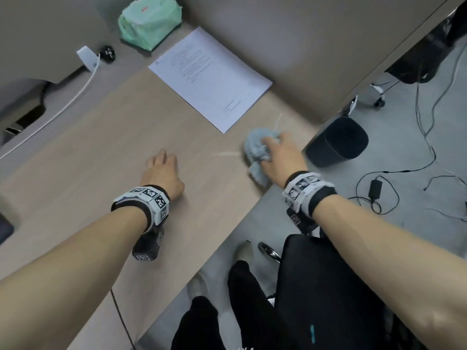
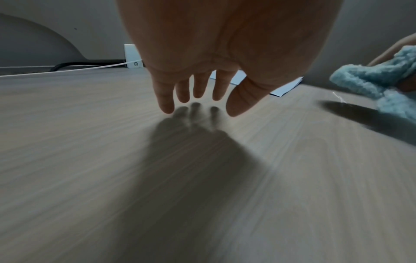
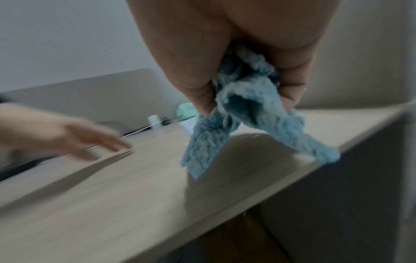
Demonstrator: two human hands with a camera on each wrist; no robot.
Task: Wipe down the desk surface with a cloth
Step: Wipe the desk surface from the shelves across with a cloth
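R hand (image 1: 280, 157) has the blue cloth (image 1: 255, 150) bunched up, fingers curled round it, at the near-right corner of the desk (image 1: 101, 160). Wrist cam shows loose cloth ends hanging down onto the top, one end at the edge. L hand (image 1: 161, 173) empty, fingers spread and relaxed, hovering just above mid-desk; fingertips (image 2: 166, 106) look slightly off the surface. Progress: can't tell how much is wiped, no wet streaks or marks visible. My guess is early. Cloth is still balled, not flattened, and sits at one corner. Left to do imo: whole left and far area, plus under the paper sheet (image 1: 209, 77), which prob needs shifting. Green pack (image 1: 149, 21) and white cable (image 1: 70, 97) at far left are also in the way.
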